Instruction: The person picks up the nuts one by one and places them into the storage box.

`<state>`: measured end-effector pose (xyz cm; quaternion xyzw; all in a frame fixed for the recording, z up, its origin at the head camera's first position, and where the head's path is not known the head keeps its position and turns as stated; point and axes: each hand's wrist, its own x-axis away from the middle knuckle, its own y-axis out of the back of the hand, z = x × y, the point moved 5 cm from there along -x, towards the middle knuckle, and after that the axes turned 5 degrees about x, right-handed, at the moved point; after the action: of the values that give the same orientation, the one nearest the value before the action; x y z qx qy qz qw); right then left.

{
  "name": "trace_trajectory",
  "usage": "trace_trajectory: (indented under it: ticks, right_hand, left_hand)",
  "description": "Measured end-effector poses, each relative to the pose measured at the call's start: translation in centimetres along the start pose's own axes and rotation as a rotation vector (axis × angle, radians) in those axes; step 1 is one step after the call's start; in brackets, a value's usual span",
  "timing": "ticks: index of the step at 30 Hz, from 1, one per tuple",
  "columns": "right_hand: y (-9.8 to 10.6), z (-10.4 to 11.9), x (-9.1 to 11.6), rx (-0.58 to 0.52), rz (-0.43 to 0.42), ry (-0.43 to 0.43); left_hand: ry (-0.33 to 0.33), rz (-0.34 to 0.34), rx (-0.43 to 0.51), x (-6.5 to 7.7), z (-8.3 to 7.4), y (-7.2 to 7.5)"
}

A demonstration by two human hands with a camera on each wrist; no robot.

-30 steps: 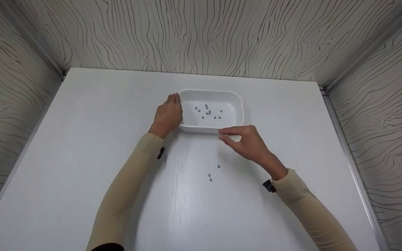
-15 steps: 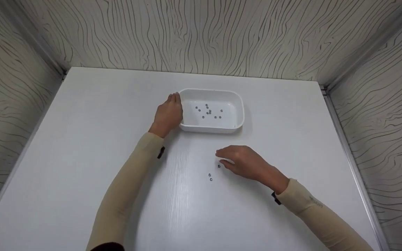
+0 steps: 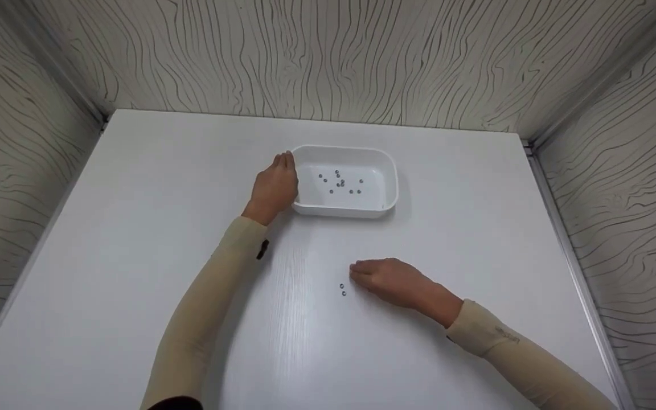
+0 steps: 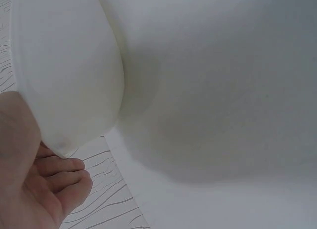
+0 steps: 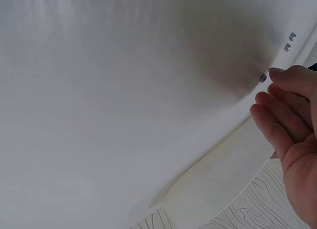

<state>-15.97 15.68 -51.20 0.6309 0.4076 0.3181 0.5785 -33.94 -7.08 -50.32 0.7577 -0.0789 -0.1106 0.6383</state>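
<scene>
My left hand (image 3: 275, 187) grips the left end of a white rectangular plastic tub (image 3: 342, 212); in the left wrist view its fingers (image 4: 69, 187) curl at the tub's corner. Several small metal nuts (image 3: 351, 192) lie scattered on the tub's floor. My right hand (image 3: 393, 282) is low over the table in front of the tub, thumb and fingertips reaching down. A single nut (image 5: 263, 78) sits right at the thumb and index fingertips in the right wrist view, with a small gap between them; the hand hides it in the head view. Two more nuts (image 3: 343, 290) lie just left of that hand.
The white table (image 3: 134, 228) backs onto a wood-grain patterned wall (image 3: 316, 62), with similar panels on both sides. Metal frame strips (image 3: 575, 256) run along its side edges. The tub stands near the table's back, in the middle.
My right hand has come from the tub's front rim down toward the person, to the nearest loose nut, its thumb and fingers now closer together. The left hand and tub have stayed put.
</scene>
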Motion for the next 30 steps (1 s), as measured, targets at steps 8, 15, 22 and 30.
trace_trajectory:
  ticks: [8, 15, 22, 30]
  right_hand:
    - [-0.6, 0.6, 0.1, 0.163, 0.049, 0.075]
    - [-0.9, 1.0, 0.2, 0.272, 0.087, 0.117]
    - [-0.9, 1.4, 0.2, 0.413, 0.065, 0.16]
    - [-0.9, 1.5, 0.2, 0.438, 0.057, 0.171]
  left_hand:
    - [0.014, 0.021, 0.007, 0.1, 0.0, 0.0]
    - [0.012, 0.011, 0.019, 0.0, 0.1, -0.2]
    - [0.001, 0.016, 0.001, 0.0, 0.1, -0.1]
    - [0.012, 0.019, 0.009, 0.0, 0.1, 0.0]
